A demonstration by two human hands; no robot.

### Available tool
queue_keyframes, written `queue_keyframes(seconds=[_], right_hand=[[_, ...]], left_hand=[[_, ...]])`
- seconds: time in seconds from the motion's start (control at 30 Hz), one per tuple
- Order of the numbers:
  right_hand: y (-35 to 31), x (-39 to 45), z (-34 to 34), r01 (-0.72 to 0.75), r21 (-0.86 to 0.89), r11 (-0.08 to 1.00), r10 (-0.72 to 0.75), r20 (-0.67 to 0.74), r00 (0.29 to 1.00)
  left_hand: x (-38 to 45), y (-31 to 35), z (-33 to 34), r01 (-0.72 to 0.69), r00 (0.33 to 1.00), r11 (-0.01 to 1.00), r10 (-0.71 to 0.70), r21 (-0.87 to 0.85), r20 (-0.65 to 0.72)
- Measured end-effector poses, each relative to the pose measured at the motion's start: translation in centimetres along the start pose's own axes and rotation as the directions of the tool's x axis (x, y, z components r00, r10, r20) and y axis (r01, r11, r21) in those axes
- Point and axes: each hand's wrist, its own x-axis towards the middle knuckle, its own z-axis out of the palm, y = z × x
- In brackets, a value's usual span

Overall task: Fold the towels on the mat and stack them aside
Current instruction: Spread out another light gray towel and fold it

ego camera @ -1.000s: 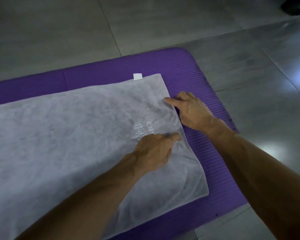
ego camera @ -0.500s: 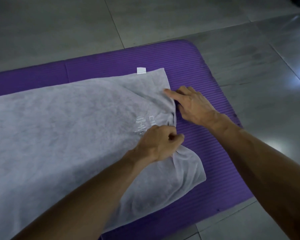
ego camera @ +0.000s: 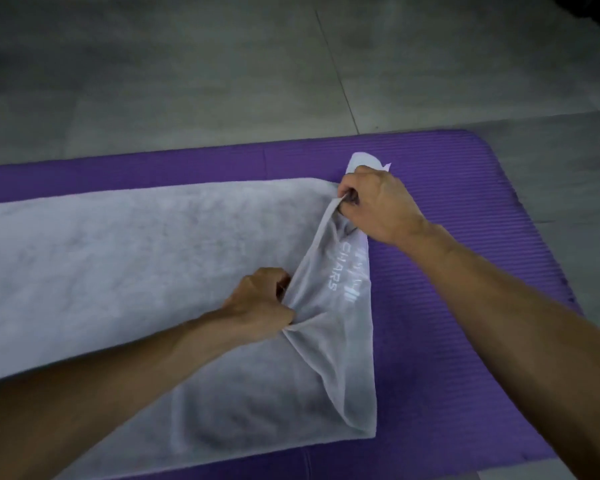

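I see a soft, matt grey cloth towel point(ego camera: 118, 271) lying on the ribbed purple foam mat point(ego camera: 465, 306); beyond the mat, smooth, faintly glossy grey floor tiles point(ego camera: 187, 81).

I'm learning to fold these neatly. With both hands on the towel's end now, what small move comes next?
Probably carry the lifted end leftward over the flat part. Both the left hand and right hand pinch the towel at its raised right end, while the rest lies flat on the mat.

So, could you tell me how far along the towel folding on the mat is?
Done: nothing visibly; no folded stack shows on the purple mat. In hand: the grey towel lies spread out, with its right end lifted; the left hand and right hand each have a grip on that edge. Left: folding this towel and stacking it aside.
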Motion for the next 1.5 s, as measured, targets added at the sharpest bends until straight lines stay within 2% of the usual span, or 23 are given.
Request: queue_keyframes(seconds=[0.13,0.23,0.43,0.53,0.67,0.77,1.0,1.1,1.23,1.3,1.37,1.4,1.43,1.5], right_hand=[[-7.8,3.1,1.3,0.077,-0.004,0.997,-0.076,0.056,0.996],[-14.1,4.8,2.5,0.130,-0.019,0.991,-0.127,0.095,0.987],[-26.0,8.0,5.0,0.263,-0.093,0.960,-0.244,0.178,0.953],[-31.6,9.4,6.5,0.339,-0.138,0.931,-0.306,0.213,0.928],[-38.2,11.0,8.8,0.353,-0.148,0.924,-0.323,0.196,0.926],[-43.1,12.6,11.2,0.398,-0.139,0.907,-0.369,0.198,0.908],[-55.0,15.2,16.2,0.472,-0.197,0.859,-0.449,0.154,0.880],[-58.8,15.5,18.7,0.509,-0.208,0.835,-0.478,0.185,0.859],[-61.0,15.1,23.0,0.500,-0.214,0.839,-0.451,0.240,0.860],[-61.0,14.9,25.1,0.454,-0.114,0.884,-0.383,0.381,0.841],[-60.6,14.6,26.2,0.398,0.023,0.917,-0.346,0.543,0.765],[-60.3,14.7,26.2,0.387,0.068,0.919,-0.359,0.545,0.758],[-59.8,14.9,26.0,0.387,0.091,0.917,-0.379,0.498,0.780],[-58.3,15.8,25.4,0.391,0.038,0.920,-0.380,0.339,0.861]], left_hand=[[-3.3,-5.3,-4.6,0.132,0.991,0.991,-0.132,0.001,-0.001],[-6.1,-9.5,-7.5,0.168,0.985,0.986,-0.169,-0.021,-0.022],[-12.3,-18.3,-12.5,0.166,0.948,0.972,-0.204,-0.167,-0.243],[-15.4,-22.4,-13.9,0.171,0.884,0.956,-0.256,-0.240,-0.392],[-19.0,-27.3,-16.0,0.120,0.739,0.936,-0.306,-0.330,-0.600],[-20.9,-31.1,-17.7,0.108,0.681,0.906,-0.368,-0.410,-0.634],[-24.5,-37.8,-20.0,0.078,0.620,0.873,-0.420,-0.481,-0.663],[-25.7,-40.8,-20.2,0.122,0.591,0.874,-0.444,-0.469,-0.674],[-26.4,-45.2,-19.3,0.370,0.548,0.849,-0.527,-0.378,-0.649],[-26.1,-46.4,-18.6,0.506,0.571,0.827,-0.535,-0.247,-0.623],[-25.7,-46.9,-18.2,0.570,0.594,0.813,-0.509,-0.120,-0.623],[-25.5,-46.9,-18.2,0.578,0.592,0.811,-0.494,-0.091,-0.637],[-25.2,-46.9,-18.4,0.571,0.582,0.818,-0.469,-0.078,-0.664],[-24.4,-47.0,-19.0,0.526,0.561,0.850,-0.378,-0.035,-0.737]])
